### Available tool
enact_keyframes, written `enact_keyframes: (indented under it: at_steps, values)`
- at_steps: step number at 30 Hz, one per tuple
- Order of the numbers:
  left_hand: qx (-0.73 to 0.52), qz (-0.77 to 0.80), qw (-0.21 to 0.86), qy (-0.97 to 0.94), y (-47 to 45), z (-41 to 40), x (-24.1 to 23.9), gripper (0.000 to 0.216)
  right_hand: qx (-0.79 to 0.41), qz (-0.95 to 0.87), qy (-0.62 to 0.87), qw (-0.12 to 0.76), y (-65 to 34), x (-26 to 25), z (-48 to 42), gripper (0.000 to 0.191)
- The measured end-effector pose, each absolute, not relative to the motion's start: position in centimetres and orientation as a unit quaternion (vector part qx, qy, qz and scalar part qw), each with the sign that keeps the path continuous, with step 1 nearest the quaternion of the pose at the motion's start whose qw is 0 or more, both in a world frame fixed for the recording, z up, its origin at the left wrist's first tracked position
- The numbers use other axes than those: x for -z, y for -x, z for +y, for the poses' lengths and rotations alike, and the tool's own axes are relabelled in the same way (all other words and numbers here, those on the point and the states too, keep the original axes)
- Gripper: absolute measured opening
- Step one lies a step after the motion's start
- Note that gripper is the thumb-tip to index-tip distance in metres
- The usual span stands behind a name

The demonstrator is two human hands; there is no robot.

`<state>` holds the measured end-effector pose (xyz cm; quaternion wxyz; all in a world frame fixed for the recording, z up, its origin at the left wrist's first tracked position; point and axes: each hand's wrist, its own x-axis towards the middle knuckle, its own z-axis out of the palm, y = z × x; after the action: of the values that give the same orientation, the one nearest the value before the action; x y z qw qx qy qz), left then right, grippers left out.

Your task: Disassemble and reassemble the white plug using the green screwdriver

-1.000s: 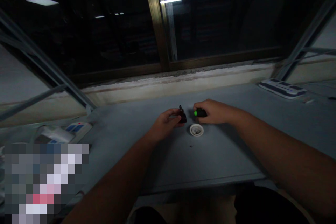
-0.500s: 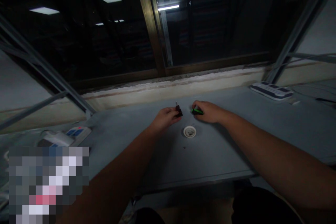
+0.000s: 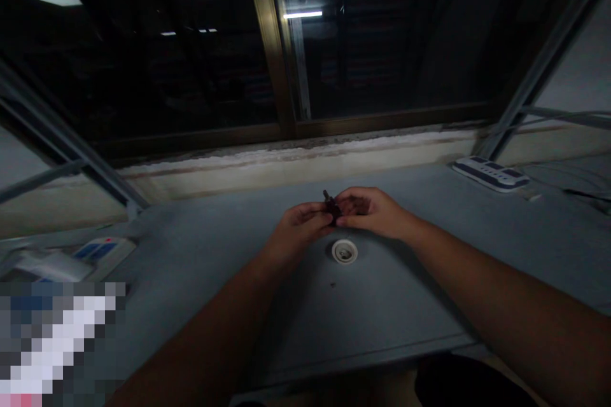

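Observation:
My left hand (image 3: 301, 224) pinches a small dark part (image 3: 335, 211) with a thin metal-looking stem sticking up from its top. From the other side, the thumb and fingers of my right hand (image 3: 370, 210) close on the same part, so both hands meet over the table. The dim light and my fingers hide its exact kind. Just below the hands, a white round fitting (image 3: 344, 252) with a hollow centre rests on the grey tabletop (image 3: 382, 305). A tiny dark speck (image 3: 333, 285) lies nearer the front edge. No green thing is visible now.
A white and dark power strip (image 3: 491, 174) with cables lies at the right rear. Another power strip (image 3: 111, 257) with a red light is at the left, beside a white object (image 3: 57, 265). Metal frame posts (image 3: 515, 108) flank the window; a low wall (image 3: 238, 186) closes the back.
My right hand has moved left to meet my left hand at the dark part. The green and black thing it held is no longer visible. The view has shifted slightly.

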<state>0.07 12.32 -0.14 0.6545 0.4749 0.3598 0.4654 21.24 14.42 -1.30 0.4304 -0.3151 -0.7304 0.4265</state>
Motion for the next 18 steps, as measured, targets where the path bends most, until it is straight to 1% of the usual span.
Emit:
enact_keyframes:
  at_steps: [3,7,18]
  values:
    - [-0.467,0.345,0.652,-0.487,0.1,12.0,-0.1,0.035,-0.477,-0.707,0.298,0.429,-21.0,1.2,14.0,0.043]
    - [-0.464,0.328,0.642,-0.515,0.4,12.1,-0.2,0.035,-0.514,-0.681,0.292,0.432,-20.9,0.9,13.7,0.039]
    - [-0.463,0.333,0.633,-0.523,0.7,13.7,1.5,0.030,-0.536,-0.661,0.304,0.429,-20.4,0.7,13.3,0.034]
